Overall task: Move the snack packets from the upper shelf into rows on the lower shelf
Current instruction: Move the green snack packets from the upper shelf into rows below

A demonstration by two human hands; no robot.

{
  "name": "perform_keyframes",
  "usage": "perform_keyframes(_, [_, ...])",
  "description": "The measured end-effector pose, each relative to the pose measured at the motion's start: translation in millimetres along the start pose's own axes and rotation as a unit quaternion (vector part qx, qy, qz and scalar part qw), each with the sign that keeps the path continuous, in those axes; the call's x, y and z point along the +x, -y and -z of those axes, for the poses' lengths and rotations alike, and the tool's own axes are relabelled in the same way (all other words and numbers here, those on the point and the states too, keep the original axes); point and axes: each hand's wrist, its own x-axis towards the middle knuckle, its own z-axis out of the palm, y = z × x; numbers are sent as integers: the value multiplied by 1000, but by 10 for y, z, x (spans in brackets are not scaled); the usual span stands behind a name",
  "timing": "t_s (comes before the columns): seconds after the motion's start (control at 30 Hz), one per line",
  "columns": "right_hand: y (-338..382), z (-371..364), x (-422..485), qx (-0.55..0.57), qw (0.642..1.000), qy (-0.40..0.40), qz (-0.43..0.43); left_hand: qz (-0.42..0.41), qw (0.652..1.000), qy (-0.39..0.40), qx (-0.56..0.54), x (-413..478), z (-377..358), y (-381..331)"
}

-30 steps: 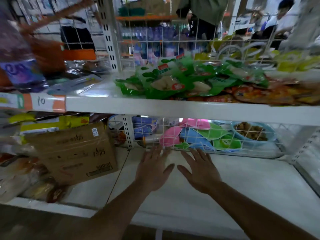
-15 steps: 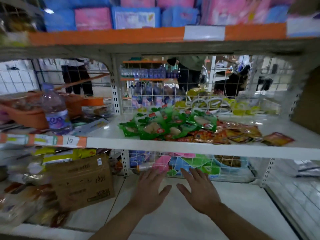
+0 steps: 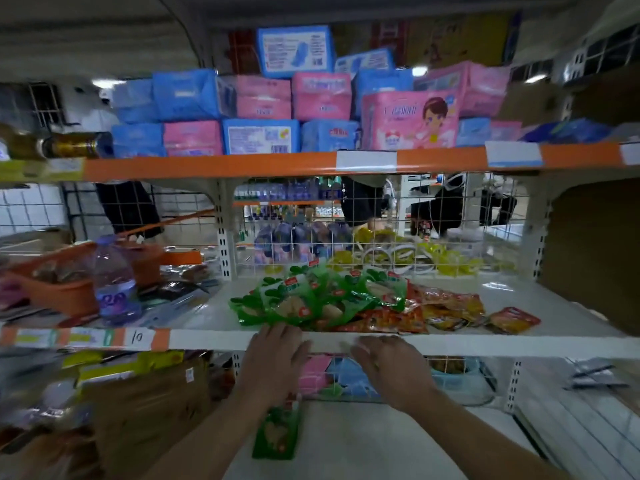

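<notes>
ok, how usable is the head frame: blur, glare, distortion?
Head view: dim overall; left hand and right hand smeared by motion; cardboard box at the left edge is soft; green packets mid-frame are fairly sharp; wide-angle lens bends the upper shelf front; mild glare on its white surface.

This is a shop aisle. Metal shelving carries orange edge strips point(image 3: 207, 168) with white price labels point(image 3: 366, 160) and a handwritten "10" tag point(image 3: 138, 337). Stock sits in bulk: stacked pink and blue packs point(image 3: 320, 97) and heaped snack packets point(image 3: 329, 299). Through the wire mesh back point(image 3: 381, 220), another rack holds rows of bottles point(image 3: 287, 192).
</notes>
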Motion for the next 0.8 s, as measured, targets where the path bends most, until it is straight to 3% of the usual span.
perform_keyframes(0.1, [-138,84,192,-11,1000,-22,-10,47,998,25,24,237,-71,99])
perform_keyframes(0.2, [-312,61,428,-28,998,-58,-24,133,991,-8,-2,455,-82,179])
perform_keyframes(0.37, [-513,4,857,-89,992,17,-93,225,972,61,-35,808,-198,325])
perform_keyframes(0.53, [-612,-88,1206,-24,986,107,-129,293,949,64,-94,1002,-281,388])
perform_keyframes(0.7, [-681,-187,1354,-33,982,147,-110,340,925,44,-165,1146,-306,480])
perform_keyframes(0.8, [-623,-185,1326,-26,990,108,-90,336,920,63,-190,1180,-179,473])
